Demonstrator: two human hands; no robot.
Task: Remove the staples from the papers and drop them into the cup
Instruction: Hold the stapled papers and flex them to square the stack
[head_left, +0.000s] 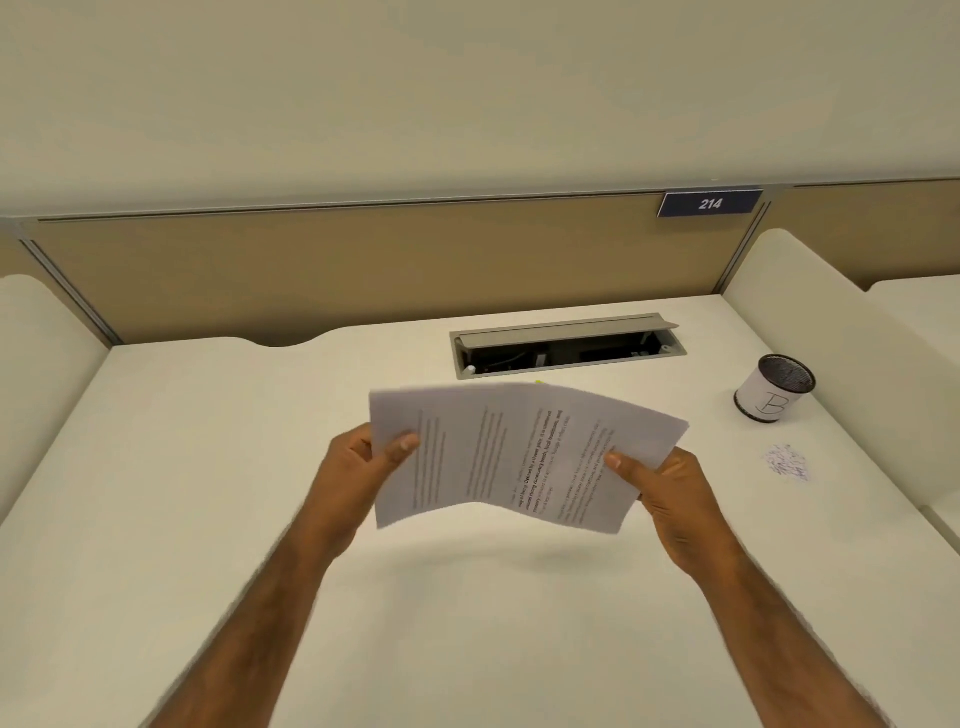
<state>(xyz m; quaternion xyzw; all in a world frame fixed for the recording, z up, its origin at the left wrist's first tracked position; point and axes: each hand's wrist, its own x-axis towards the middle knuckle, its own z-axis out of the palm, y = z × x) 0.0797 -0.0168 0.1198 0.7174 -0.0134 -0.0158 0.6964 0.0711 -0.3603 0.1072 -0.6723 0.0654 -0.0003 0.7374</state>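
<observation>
I see the left hand (363, 462) and right hand (660, 483) pinch the papers (509, 452) at both ends, thumbs on top. The long side runs left to right.

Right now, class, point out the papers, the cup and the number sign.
papers (498, 457), head view, middle of the top sheet.
cup (763, 397), head view, white label on its side.
number sign (709, 203), head view, its digits.

This is looking like an office or library study carrel. A pale worktop (208, 467) is sitting boxed in by a tan partition panel (363, 270) behind and low rounded dividers (810, 322) at the sides. A dark plate (709, 203) reading 214 is hanging on the partition. A recessed power hatch (566, 345) is standing open in the worktop, and a mesh cup (774, 389) is standing near the right divider.
</observation>
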